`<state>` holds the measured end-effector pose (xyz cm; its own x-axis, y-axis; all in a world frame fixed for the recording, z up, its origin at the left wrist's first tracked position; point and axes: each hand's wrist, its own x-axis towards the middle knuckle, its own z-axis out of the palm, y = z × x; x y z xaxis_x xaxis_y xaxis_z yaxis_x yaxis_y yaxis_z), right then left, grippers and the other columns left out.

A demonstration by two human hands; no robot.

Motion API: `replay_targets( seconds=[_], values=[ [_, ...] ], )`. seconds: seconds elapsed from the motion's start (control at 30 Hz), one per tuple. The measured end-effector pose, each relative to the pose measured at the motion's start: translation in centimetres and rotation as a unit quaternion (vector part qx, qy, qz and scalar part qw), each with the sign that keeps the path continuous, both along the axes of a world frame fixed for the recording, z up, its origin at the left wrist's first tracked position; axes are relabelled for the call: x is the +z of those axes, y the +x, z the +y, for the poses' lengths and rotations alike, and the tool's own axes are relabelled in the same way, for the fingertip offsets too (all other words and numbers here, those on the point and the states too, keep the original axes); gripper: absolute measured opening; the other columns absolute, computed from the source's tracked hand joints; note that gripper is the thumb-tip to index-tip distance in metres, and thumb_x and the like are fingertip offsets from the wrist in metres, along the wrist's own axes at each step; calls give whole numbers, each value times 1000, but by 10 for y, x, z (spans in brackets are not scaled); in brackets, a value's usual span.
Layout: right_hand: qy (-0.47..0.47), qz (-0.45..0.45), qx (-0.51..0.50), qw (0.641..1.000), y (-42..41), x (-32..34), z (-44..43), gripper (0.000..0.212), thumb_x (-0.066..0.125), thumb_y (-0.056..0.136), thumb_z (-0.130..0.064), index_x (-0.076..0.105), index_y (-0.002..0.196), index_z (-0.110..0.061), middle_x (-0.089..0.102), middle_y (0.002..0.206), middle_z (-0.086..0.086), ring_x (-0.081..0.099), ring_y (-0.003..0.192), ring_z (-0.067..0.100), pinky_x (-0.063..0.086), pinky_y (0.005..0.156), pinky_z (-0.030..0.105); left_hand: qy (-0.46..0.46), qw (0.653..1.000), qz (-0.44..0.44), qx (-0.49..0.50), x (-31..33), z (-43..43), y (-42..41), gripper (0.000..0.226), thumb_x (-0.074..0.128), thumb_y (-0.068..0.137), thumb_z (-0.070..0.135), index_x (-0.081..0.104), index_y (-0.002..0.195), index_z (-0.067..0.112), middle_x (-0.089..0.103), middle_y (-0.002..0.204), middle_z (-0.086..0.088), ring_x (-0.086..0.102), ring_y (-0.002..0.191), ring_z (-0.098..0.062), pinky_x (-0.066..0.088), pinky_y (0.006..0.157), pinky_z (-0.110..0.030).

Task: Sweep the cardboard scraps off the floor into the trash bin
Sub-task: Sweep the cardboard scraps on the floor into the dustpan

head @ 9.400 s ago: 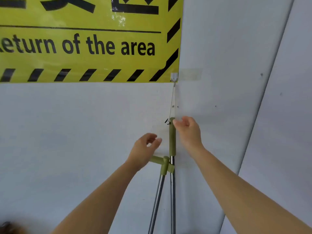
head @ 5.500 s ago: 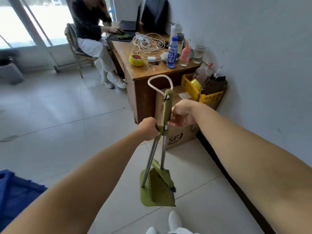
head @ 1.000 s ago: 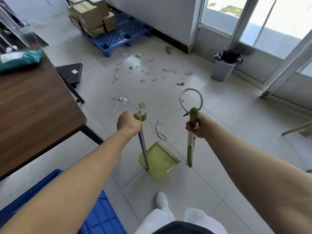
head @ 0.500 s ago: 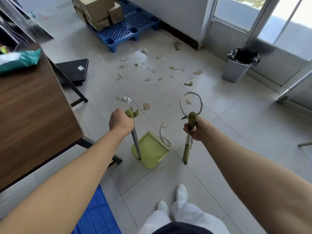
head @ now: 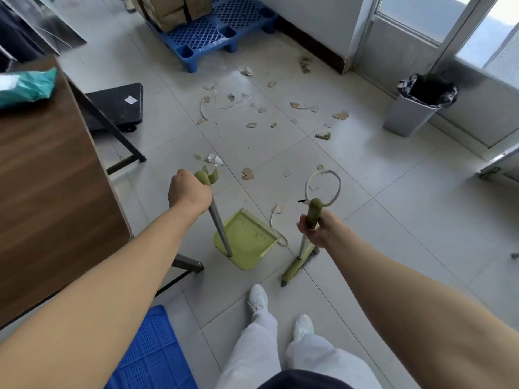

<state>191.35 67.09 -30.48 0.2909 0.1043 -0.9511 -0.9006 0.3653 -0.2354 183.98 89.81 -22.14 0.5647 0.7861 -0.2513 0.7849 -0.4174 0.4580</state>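
Observation:
Cardboard scraps point(head: 250, 124) lie scattered over the pale tiles ahead, with a few closer ones point(head: 247, 173) just beyond the tools. My left hand point(head: 188, 194) grips the metal handle of a green dustpan point(head: 247, 242), whose pan rests on the floor in front of my feet. To its right, my right hand point(head: 316, 227) grips the green handle of a broom point(head: 298, 262); the bristle head touches the floor. A grey trash bin point(head: 407, 116) with a black liner stands at the far right by the glass door.
A brown wooden table point(head: 47, 178) with black legs fills the left. A blue plastic pallet point(head: 210, 35) carrying cardboard boxes stands at the back. A blue crate point(head: 151, 352) lies near my left foot. A black flat cart point(head: 118, 105) sits beside the table.
I have stepped forward; scraps and bin look nearer. The broom has turned so its bristle head now shows on the floor. Both hands keep their grips.

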Motion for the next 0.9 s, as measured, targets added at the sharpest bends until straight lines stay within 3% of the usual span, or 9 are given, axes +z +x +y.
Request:
replay_targets(
  seconds=[0.07, 0.27, 0.37, 0.47, 0.57, 0.7, 0.8, 0.83, 0.9],
  values=[
    [17, 7, -9, 1000, 4, -5, 17, 13, 59, 90, -2, 53, 79, 0, 48, 79, 16, 51, 58, 18, 48, 30, 21, 0, 1000, 5, 2, -2, 15, 8, 31, 56, 88, 11, 53, 115, -3, 58, 120, -21, 58, 106, -38, 50, 83, -41],
    [53, 0, -51, 997, 27, -11, 68, 27, 42, 98, 2, 52, 73, -1, 53, 74, 13, 49, 61, 14, 48, 35, 20, 4, 1000, 25, 12, -6, 56, 26, 30, 55, 87, 7, 52, 115, -2, 57, 119, -20, 57, 105, -37, 43, 74, -35],
    [61, -4, -48, 997, 49, -20, 85, 28, 46, 98, -4, 55, 72, 0, 55, 72, 11, 42, 57, 10, 47, 36, 17, -1, 1000, 30, 7, -14, 69, 32, 24, 54, 87, 7, 54, 110, -1, 59, 113, -19, 59, 101, -37, 46, 73, -34],
    [45, -13, -53, 998, 71, -32, 99, 27, 54, 95, -9, 55, 70, -1, 55, 62, 10, 49, 51, 11, 48, 33, 18, -18, 999, 28, 10, -24, 78, 39, 23, 54, 87, 7, 54, 109, -2, 59, 108, -18, 60, 96, -36, 47, 68, -33],
    [50, -15, -88, 995, 84, -38, 101, 26, 50, 96, -12, 49, 72, -3, 51, 59, 12, 51, 33, 16, 43, 28, 18, -36, 999, 8, 32, -29, 89, 48, 27, 51, 90, 12, 54, 111, -3, 60, 113, -18, 61, 98, -36, 50, 72, -35],
    [9, -18, -83, 996, 92, -34, 92, 29, 41, 96, -8, 42, 67, -8, 41, 66, 8, 38, 19, 13, 39, 27, 16, -34, 999, 1, 42, -26, 100, 61, 29, 52, 90, 10, 51, 115, -4, 58, 117, -18, 60, 101, -35, 46, 70, -34],
    [-20, -41, -68, 997, 96, -27, 88, 26, 34, 94, -4, 41, 69, -8, 46, 79, 13, 47, 30, 17, 37, 26, 15, -32, 999, -4, 21, -21, 104, 73, 30, 54, 88, 10, 52, 113, -4, 59, 117, -20, 60, 102, -37, 49, 76, -39],
    [-34, -43, -69, 996, 98, -24, 85, 25, 36, 94, -5, 42, 70, -8, 47, 78, 13, 50, 37, 19, 39, 26, 15, -30, 999, -6, 13, -19, 105, 78, 30, 54, 87, 11, 53, 112, -5, 59, 116, -21, 60, 102, -38, 50, 77, -40],
    [-47, -22, -107, 993, 107, -19, 81, 19, 45, 93, -5, 48, 74, -8, 50, 65, 11, 51, 30, 20, 41, 27, 17, -27, 1000, -5, 0, -17, 106, 85, 30, 53, 88, 13, 52, 111, -6, 59, 115, -22, 60, 101, -40, 52, 79, -42]
  ],
)
